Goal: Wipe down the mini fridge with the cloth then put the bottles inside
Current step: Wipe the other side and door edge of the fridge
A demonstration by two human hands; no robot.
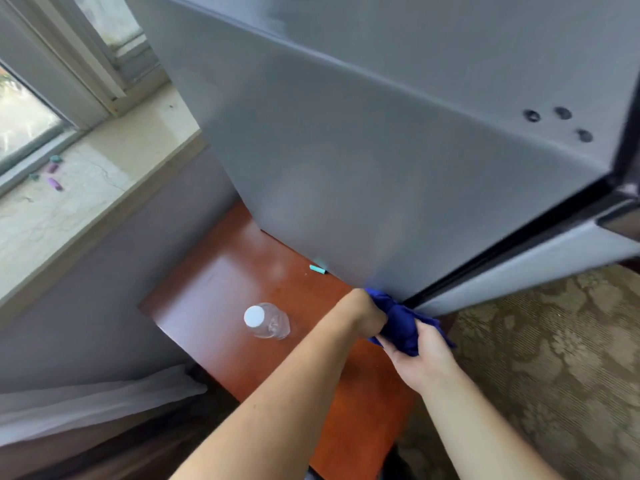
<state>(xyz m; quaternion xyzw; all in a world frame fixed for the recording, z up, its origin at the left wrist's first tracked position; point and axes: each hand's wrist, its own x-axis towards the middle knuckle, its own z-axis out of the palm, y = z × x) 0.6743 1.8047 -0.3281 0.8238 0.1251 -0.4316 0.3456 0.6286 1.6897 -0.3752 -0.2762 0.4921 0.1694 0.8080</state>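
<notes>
The grey mini fridge point(363, 161) stands on a reddish wooden table point(214, 292), seen from above with its left side facing me. A bunched dark blue cloth point(398, 320) sits at the fridge's lower front corner. My left hand point(363, 315) grips the cloth from the left, and my right hand point(420, 351) holds it from below. A clear plastic bottle point(268, 322) with a white cap stands upright on the table, left of my hands. The fridge door point(519, 268) runs along the right and stands slightly ajar.
A small teal object point(317, 269) lies on the table against the fridge base. A stone window sill point(86, 188) with small purple and teal bits runs at the left. Patterned carpet point(554, 358) lies to the right. White fabric point(97, 403) shows at lower left.
</notes>
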